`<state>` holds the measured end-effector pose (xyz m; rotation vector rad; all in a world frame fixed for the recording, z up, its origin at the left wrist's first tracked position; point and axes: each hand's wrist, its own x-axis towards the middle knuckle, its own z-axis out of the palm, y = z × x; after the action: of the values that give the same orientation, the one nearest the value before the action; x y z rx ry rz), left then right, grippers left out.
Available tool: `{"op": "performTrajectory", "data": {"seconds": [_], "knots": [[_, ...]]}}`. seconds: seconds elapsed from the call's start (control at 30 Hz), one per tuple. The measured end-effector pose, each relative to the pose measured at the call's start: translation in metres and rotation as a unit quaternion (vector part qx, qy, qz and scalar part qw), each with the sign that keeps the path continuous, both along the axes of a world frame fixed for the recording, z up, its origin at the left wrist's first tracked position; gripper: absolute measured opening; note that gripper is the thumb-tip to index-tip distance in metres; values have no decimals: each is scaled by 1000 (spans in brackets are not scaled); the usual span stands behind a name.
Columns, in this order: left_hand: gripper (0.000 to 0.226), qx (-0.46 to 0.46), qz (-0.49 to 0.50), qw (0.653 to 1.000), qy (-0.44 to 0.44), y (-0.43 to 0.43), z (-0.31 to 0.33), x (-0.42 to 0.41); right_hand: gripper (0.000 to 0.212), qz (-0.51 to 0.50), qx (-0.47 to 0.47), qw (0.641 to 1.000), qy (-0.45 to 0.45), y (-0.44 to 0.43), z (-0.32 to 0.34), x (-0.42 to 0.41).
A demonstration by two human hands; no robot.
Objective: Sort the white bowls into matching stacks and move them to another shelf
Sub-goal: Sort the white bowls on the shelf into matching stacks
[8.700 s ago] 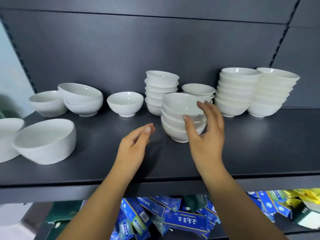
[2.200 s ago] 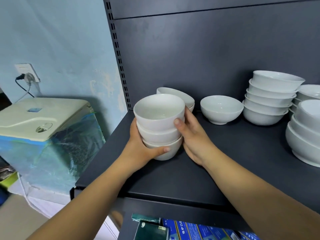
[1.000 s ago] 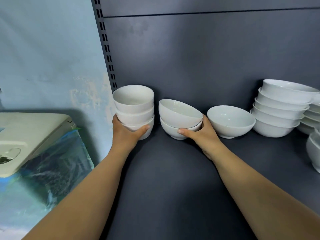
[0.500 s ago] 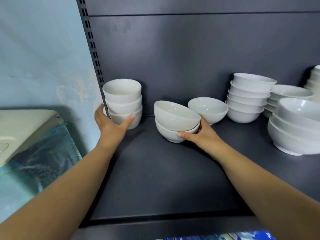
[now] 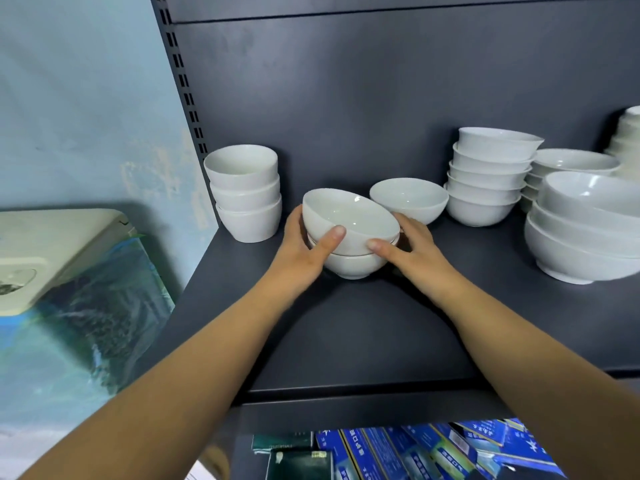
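Person grips the two-bowl stack [image 5: 351, 242] at the middle of a dark shelf [image 5: 346, 334] — left hand [image 5: 299, 252] and right hand [image 5: 414, 252] curled round its sides, thumbs on the tilted upper bowl [image 5: 346, 216]. A stack of three deeper bowls [image 5: 246, 195] stands to the left by the shelf's end; a single bowl [image 5: 408, 199] sits just behind — a taller stack [image 5: 485, 188] beside that.

I hold two plain glossy white ceramic bowls [image 5: 349, 230] on a matte dark-grey metal shelf [image 5: 346, 341]; printed cardboard cartons [image 5: 415, 452] below its front edge look blue, lettering possibly white.
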<state>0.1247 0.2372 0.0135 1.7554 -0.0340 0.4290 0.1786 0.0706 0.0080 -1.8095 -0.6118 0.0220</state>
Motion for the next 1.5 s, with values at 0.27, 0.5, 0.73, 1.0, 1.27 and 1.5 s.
{"op": "performTrajectory", "data": {"seconds": [0.27, 0.5, 0.73, 1.0, 1.27, 1.5], "knots": [[54, 21, 70, 997, 33, -3, -4, 0, 39, 31, 130, 991, 17, 0, 6, -3], [79, 5, 24, 999, 35, -2, -9, -3, 47, 42, 139, 989, 8, 0, 4, -2], [99, 19, 11, 1000, -5, 10, -9, -8, 54, 72, 117, 990, 25, 3, 4, -10], [133, 104, 10, 995, 3, 11, -7, -15, 58, -175, 133, 974, 56, -23, 12, 30], [121, 100, 48, 994, 22, 17, -6, -12, 104, -182, 76, 971, 136, -23, 0, 79], [145, 112, 87, 989, 44, 31, -3, -6, 92, -189, 112, 971, 100, -16, -7, 94]]}}
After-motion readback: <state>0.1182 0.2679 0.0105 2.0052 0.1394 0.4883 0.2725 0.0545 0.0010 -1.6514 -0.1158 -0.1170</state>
